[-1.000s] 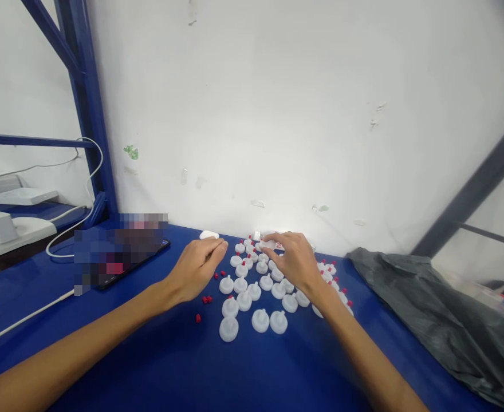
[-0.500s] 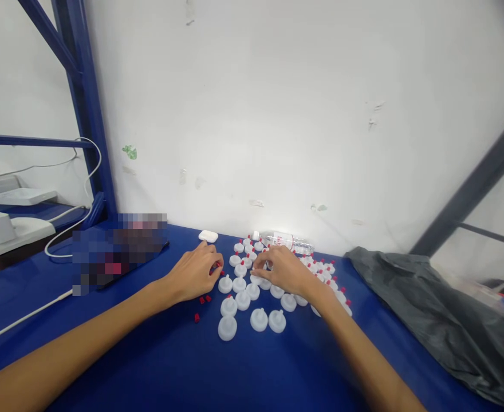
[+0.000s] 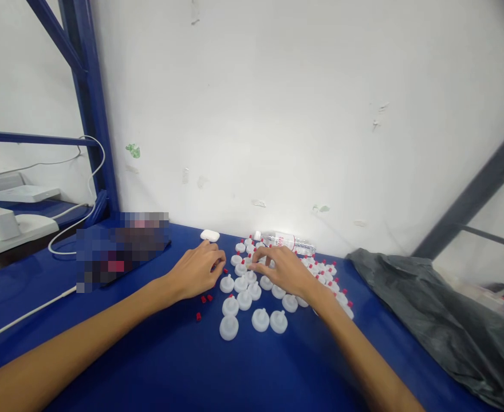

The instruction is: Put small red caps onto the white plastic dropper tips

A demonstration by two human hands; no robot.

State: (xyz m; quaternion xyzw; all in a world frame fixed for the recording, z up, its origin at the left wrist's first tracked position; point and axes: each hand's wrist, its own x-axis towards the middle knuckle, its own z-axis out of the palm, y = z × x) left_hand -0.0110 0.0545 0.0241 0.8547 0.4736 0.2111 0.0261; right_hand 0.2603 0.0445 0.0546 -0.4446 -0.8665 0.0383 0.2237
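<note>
White, round plastic caps (image 3: 244, 300) stand mid-tabletop, spouts up, presumably because their broad bases rest steadily. The left hand (image 3: 196, 272) curls its fingers near small, loose red plastic tips (image 3: 199, 316); the right hand (image 3: 284, 269) bends its fingers low over the caps. Whether either grips anything, I cannot tell. Beyond, on the smooth blue tabletop (image 3: 161, 355), a clear plastic bottle (image 3: 304, 246) lies near the scuffed white wall (image 3: 252, 114).

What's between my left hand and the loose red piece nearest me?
In the head view, two other loose red pieces lie there on the blue table.
</note>
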